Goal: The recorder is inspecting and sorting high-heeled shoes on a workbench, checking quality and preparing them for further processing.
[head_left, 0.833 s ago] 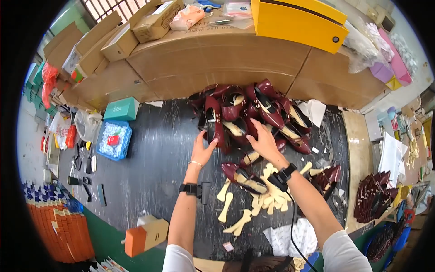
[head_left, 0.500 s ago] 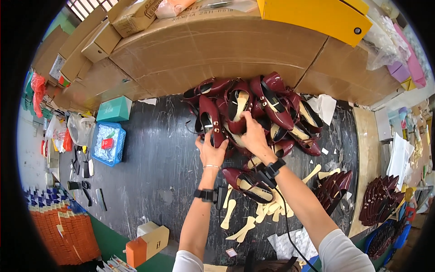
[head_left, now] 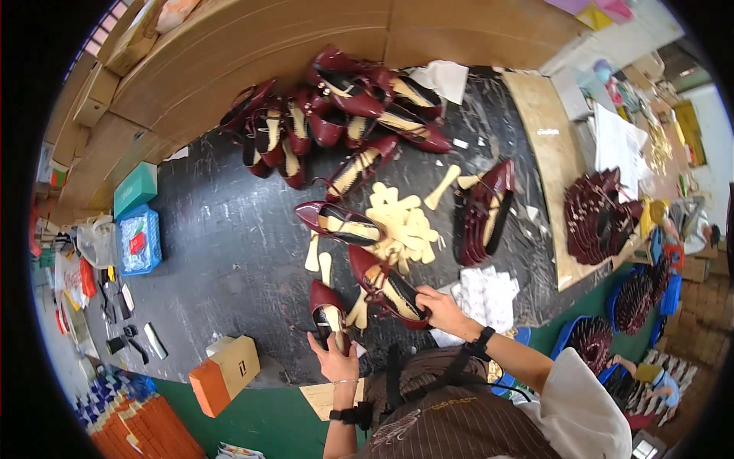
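Observation:
My left hand [head_left: 337,361] grips the heel of a dark red patent pointed shoe [head_left: 320,297] near the table's front edge; a pale strip shows inside. My right hand [head_left: 447,313] is closed on the heel of a second dark red shoe [head_left: 368,269], its toe pointing up and left. Just beyond them another strappy shoe [head_left: 312,217] lies across the table, a cream strip inside it. Beside it is a heap of cream shoe inserts [head_left: 409,226]. Farther back, several more red shoes [head_left: 329,126] are piled against the cardboard.
Nested red shoes [head_left: 501,183] stand right of the inserts, near crumpled white paper [head_left: 486,297]. A blue basket [head_left: 159,245] and teal box [head_left: 136,186] sit at left, an orange-ended box [head_left: 222,375] at the front. Another shoe stack [head_left: 592,214] and a person [head_left: 650,376] are at right.
My hands have come from the far pile back to the table's front edge, each holding a red shoe. The view has swung right and nearer, showing more floor.

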### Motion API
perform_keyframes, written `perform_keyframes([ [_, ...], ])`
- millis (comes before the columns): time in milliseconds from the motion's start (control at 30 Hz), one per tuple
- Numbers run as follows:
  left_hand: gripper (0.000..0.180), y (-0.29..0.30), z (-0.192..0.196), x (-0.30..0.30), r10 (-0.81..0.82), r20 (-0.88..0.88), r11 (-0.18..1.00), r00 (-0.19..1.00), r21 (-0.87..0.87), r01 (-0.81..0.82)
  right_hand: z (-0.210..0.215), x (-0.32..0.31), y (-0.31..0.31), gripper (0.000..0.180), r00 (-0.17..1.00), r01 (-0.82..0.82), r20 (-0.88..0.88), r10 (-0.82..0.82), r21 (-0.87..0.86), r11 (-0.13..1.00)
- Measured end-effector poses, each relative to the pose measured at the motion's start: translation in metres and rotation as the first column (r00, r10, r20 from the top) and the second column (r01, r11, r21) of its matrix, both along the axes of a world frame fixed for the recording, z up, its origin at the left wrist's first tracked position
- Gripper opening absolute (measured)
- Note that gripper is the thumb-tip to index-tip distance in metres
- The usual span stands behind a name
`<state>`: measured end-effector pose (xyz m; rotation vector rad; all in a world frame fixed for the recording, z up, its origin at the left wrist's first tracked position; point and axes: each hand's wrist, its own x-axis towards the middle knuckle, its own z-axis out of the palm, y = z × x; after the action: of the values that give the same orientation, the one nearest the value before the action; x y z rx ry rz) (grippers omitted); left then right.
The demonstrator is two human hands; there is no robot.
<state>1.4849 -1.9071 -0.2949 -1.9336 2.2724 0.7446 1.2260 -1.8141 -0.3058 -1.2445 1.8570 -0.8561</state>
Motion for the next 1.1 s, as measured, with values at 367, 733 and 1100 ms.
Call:
perform_keyframes([
  [367, 0.060, 0.022, -0.076, 0.048, 0.364, -0.087, 0.931, 0.927, 0.022, -0.364, -0.030, -0.006, 0.045, 0.018, 0.991, 0.097, 0.060, -0.117, 0.272, 0.957],
  [733, 0.016, 0.000, -0.159, 0.094, 0.623, -0.472, 0.779, 0.624, 0.441, -0.445, -0.013, 0.025, 0.026, 0.040, 0.977, 0.204, 0.078, -0.200, -0.057, 0.977],
  [1100, 0.044, -0.017, -0.085, 0.018, 0.512, -0.774, 0.663, 0.373, 0.632, 0.402, -0.001, 0.050, 0.043, 0.049, 0.961, 0.217, 0.192, -0.199, -0.076, 0.973],
])
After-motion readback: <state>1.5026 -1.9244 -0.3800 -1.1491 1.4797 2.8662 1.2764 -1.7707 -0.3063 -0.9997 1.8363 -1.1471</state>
